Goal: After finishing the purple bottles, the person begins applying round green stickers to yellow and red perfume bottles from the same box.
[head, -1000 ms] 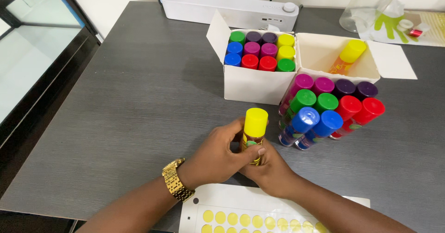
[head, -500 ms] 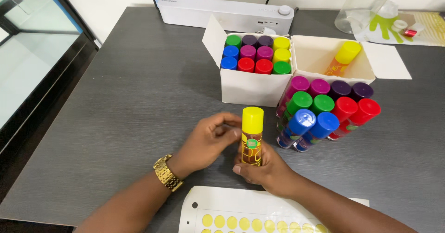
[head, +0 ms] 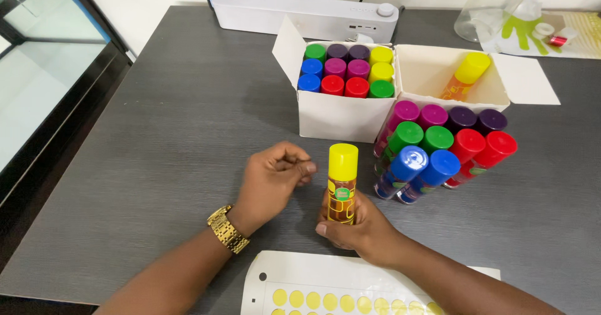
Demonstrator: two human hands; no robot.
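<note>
My right hand (head: 360,230) grips the lower part of an upright spray can with a yellow cap (head: 342,182) and an orange body bearing a small green round sticker. My left hand (head: 270,180), with a gold watch on its wrist, hovers just left of the can, fingers curled and pinched together, not touching it. Below both hands lies a white sheet of round yellow stickers (head: 325,293) at the table's near edge.
Several cans with coloured caps lie stacked on their sides (head: 438,149) right of my hands. Behind stand a white box full of upright cans (head: 338,118) and a second open box (head: 426,71) holding one yellow-capped can. A white device (head: 307,14) sits at the back.
My left hand has come off the can and drawn back to the left. The can now stands upright in my right hand alone.
</note>
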